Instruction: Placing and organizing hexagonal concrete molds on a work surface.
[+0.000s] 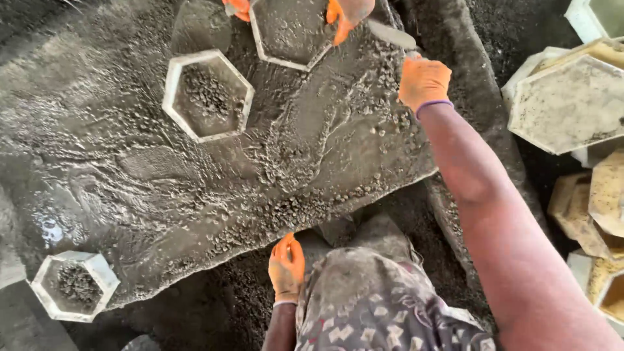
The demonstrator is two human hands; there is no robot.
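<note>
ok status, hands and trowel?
Right hand gripping trowel over wet concrete. Left hand at slab edge, holding nothing. Another person's gloved hands on hexagonal mould.

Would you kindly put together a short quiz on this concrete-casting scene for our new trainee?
1. Multiple choice: what does the right hand hold? A) a hose B) a trowel C) a brush
2. True or false: the hexagonal mould lying in the middle of the wet concrete bed is turned upside down.
3. Fill in: the left hand wears an ___ glove.

Key:
1. B.
2. False: it lies open side up, with gravel inside.
3. orange.
</note>
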